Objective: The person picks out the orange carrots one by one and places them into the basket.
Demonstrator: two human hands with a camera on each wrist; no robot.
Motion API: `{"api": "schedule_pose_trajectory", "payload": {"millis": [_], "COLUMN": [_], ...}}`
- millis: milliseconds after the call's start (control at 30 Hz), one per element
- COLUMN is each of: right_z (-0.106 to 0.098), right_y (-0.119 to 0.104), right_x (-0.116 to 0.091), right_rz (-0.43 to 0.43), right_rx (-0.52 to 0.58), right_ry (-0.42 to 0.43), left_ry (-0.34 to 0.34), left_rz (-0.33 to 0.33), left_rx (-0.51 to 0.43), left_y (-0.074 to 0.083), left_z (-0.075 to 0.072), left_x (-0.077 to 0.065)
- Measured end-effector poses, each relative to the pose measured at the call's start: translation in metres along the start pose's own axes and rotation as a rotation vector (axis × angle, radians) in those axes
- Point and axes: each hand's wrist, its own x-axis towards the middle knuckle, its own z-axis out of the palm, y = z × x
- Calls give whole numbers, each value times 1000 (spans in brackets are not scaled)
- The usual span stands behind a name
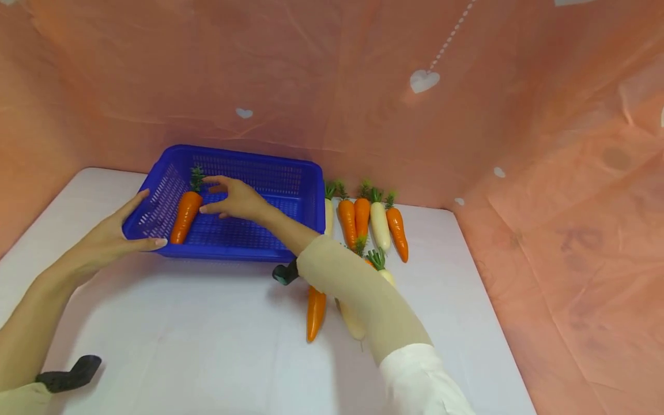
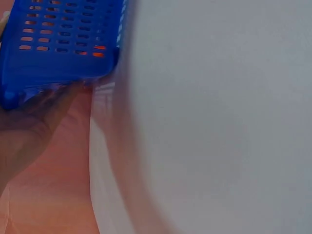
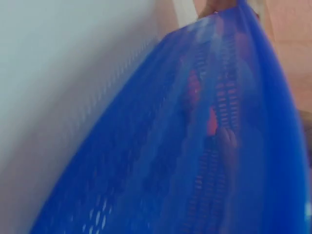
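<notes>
While left grip (image 1: 106, 236) holds basket (image 1: 223, 252), carrot (image 1: 185, 218) lies (inside).

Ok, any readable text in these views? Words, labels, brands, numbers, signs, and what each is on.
None readable.
Cloth: faint dark marks at right, possibly lettering, too blurred to read.
Cloth: white hearts and a dotted line, pattern only.
Basket, carrots, radishes, table: no text visible.
</notes>
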Motion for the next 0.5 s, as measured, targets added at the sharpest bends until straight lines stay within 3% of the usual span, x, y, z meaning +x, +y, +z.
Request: {"api": "schedule_pose_trajectory", "payload": {"millis": [167, 500], "right_z": [-33, -81], "right_y": [8, 30], "right_x": [-24, -71], "right_rz": [-64, -147], "right_rx": [43, -33], "right_ry": [-2, 68], "left_ry": [8, 28], "left_rz": [0, 18], "left_rx": [-23, -43], "left_y": [-1, -4], "left_z": [3, 6], "left_x": [0, -2]}}
